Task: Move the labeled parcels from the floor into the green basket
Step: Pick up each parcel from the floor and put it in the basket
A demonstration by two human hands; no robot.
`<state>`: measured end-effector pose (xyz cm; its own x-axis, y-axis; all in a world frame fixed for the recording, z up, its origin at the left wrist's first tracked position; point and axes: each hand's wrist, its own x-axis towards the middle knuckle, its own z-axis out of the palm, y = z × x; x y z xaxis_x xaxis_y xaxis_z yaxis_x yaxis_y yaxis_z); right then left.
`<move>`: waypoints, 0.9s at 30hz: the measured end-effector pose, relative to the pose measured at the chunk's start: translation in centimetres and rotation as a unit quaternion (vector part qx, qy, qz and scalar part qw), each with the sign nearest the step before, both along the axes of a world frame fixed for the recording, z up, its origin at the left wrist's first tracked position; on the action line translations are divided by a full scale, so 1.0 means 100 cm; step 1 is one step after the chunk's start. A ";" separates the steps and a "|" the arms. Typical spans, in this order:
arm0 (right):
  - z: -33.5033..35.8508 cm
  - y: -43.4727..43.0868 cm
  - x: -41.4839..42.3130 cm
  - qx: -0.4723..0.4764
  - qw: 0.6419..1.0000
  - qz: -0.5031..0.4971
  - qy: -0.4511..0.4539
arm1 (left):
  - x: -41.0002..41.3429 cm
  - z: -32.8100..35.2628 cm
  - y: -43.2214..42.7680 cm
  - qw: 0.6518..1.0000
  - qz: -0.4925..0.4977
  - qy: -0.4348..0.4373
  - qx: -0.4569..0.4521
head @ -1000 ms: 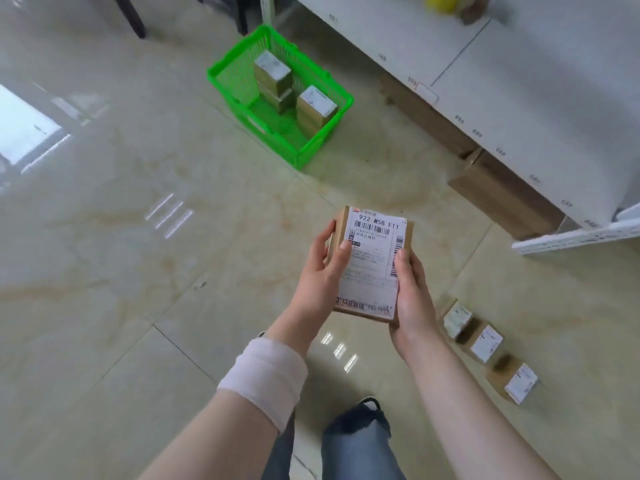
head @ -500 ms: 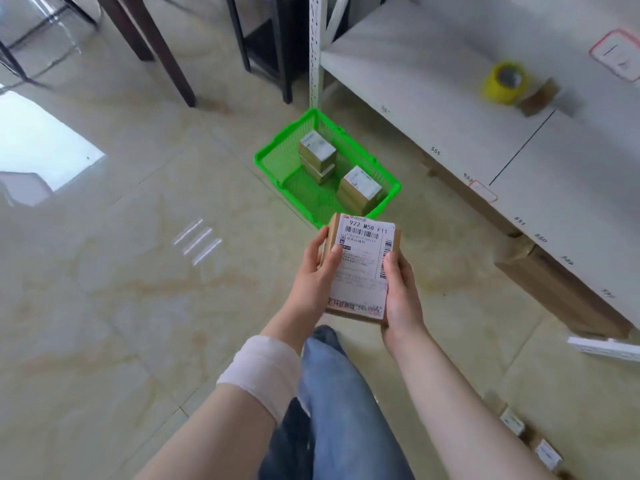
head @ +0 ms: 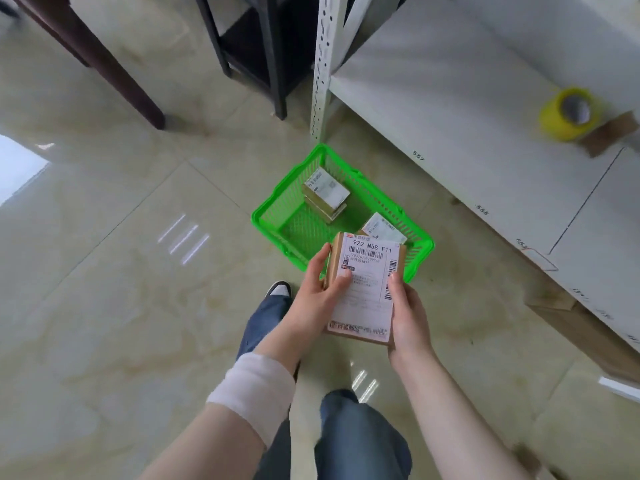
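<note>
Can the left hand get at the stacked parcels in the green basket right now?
Probably not yet: the left hand and right hand both hold the labeled parcel. The green basket is open-topped, nothing covers the stacked parcels; a freed hand likely could.

The basket (head: 277,216) is bright green with a fine mesh pattern. Just in front of it, the brown parcel (head: 363,289) carries a white label printed with black barcodes. Beyond the basket, a yellow tape roll (head: 568,116) sits on the white shelf (head: 450,98). The floor (head: 121,271) is glossy beige marble veined with tan.
</note>
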<state>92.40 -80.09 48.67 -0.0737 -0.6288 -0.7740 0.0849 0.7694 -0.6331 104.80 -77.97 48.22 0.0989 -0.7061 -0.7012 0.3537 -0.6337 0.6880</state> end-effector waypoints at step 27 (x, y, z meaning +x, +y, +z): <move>-0.446 -0.090 0.025 0.071 0.991 -0.089 -0.074 | 0.032 -0.456 -0.167 0.976 -0.143 -0.017 0.166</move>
